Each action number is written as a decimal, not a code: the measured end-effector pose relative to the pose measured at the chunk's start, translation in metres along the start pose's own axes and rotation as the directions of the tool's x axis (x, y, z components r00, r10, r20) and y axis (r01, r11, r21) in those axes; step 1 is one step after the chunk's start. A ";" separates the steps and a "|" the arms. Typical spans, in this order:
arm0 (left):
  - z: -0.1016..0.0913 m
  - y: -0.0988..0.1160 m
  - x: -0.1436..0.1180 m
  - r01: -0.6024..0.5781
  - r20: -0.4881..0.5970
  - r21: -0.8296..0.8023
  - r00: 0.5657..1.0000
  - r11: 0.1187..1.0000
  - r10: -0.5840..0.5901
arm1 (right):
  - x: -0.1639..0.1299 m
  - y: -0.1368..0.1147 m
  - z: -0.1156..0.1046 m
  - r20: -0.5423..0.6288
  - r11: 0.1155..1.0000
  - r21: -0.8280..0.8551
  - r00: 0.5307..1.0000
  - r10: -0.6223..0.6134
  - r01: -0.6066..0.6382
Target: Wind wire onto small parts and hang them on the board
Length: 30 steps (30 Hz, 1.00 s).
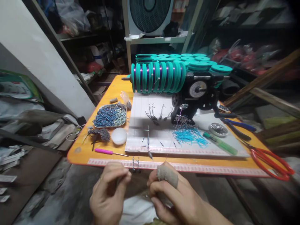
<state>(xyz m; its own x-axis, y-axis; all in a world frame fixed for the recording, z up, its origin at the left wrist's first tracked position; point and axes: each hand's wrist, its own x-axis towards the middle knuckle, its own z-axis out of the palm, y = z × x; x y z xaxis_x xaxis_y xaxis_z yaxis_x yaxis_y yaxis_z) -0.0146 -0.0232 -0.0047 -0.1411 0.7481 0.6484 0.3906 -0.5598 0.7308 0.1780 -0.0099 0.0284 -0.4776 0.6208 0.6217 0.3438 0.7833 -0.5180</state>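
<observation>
Both hands were positioned below the orange table (117, 90) front edge. The left hand (109, 195) pinched its fingertips closed; the right hand (173, 197), its finger cloth-wrapped, was curled shut. Held item: cannot tell.

Two bare hands, no sleeves visible; the right hand (178, 197) wears a grey-beige cloth wrap (167, 175) around one finger.

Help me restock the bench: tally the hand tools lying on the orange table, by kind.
Red-handled scissors: 1
Blue-handled pliers: 1
Green lighter: 1
Pink-handled needle tool: 1
Total: 4
</observation>
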 end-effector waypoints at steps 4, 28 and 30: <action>-0.026 -0.041 0.002 -0.196 0.160 0.594 0.979 0.780 0.125 | -0.009 0.007 -0.002 0.009 0.996 0.048 0.997 0.072 -0.073; 0.046 0.030 -0.035 0.376 0.191 -0.299 0.924 0.877 -0.331 | -0.011 -0.002 0.002 -0.209 0.939 0.249 0.934 0.291 -0.237; 0.048 0.031 -0.035 0.393 0.181 -0.316 0.918 0.864 -0.352 | -0.011 -0.002 0.001 -0.207 0.937 0.258 0.934 0.292 -0.236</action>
<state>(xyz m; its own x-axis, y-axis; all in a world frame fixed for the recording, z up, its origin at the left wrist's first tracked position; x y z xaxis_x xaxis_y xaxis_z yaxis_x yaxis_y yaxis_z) 0.0459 -0.0500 -0.0148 -0.1020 0.9485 0.2998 -0.0053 -0.3019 0.9533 0.1811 -0.0184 0.0222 -0.1778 0.8155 0.5507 0.2267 0.5785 -0.7835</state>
